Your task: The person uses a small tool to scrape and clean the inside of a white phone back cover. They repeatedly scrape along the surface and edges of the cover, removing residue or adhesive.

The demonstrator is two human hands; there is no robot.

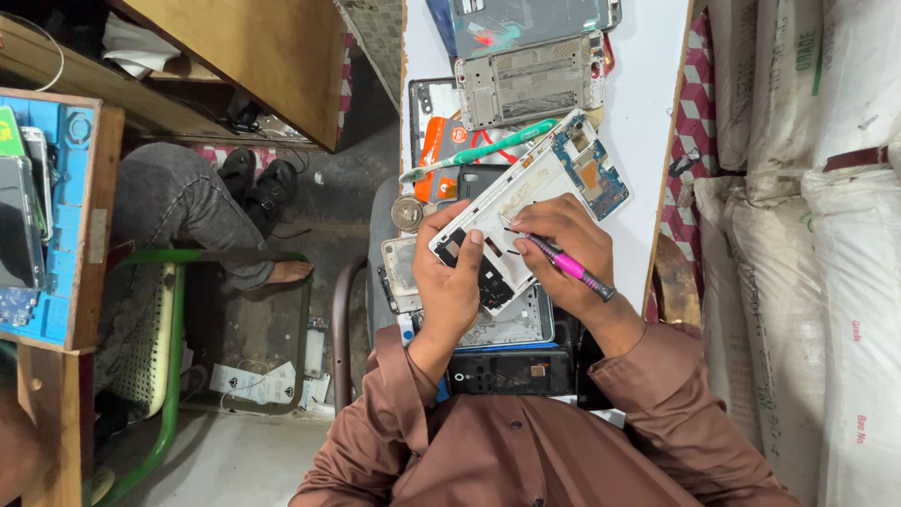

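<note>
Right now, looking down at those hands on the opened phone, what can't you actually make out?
Head view, the only one:
- Tip of the pink screwdriver: hidden under the right hand.
- Lower part of the white phone frame: covered by the left hand.
- Parts on the blue circuit board: too small to tell.
- Grey phone frame: cut off by the top edge.

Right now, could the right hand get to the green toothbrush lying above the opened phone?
Probably yes. The toothbrush lies uncovered on top of the parts, just beyond the white phone frame. But the right hand holds a pink screwdriver, which it would need to put down first.
</note>
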